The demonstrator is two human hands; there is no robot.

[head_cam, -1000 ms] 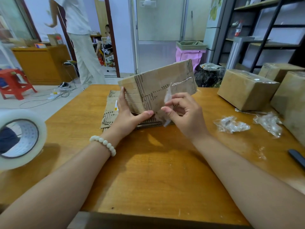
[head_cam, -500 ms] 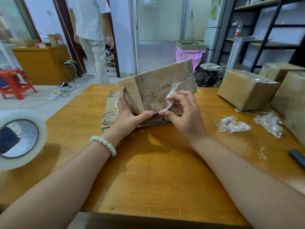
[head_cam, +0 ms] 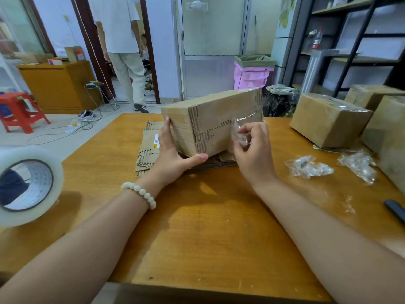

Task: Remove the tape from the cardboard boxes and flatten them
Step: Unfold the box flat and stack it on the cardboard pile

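The fingers (head_cam: pixel 252 129) of the right hand (head_cam: pixel 252 154) are curled, pinching a crumpled strip of clear plastic tape (head_cam: pixel 240 137) half-lifted from the front of the small brown cardboard box (head_cam: pixel 219 121); the left hand (head_cam: pixel 173 150) grips the box's left end, thumb hooked under its near edge, propping it on flattened brown cardboard (head_cam: pixel 149 145) on the wooden counter (head_cam: pixel 208 227). The box looks light and hollow, stiff only at the corners; the tape seems thin, clingy and tear-prone, so pinch close to the board.

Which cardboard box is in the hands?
The middle box, gripped by the left hand while the right hand pinches its tape; the other boxes stand untouched.
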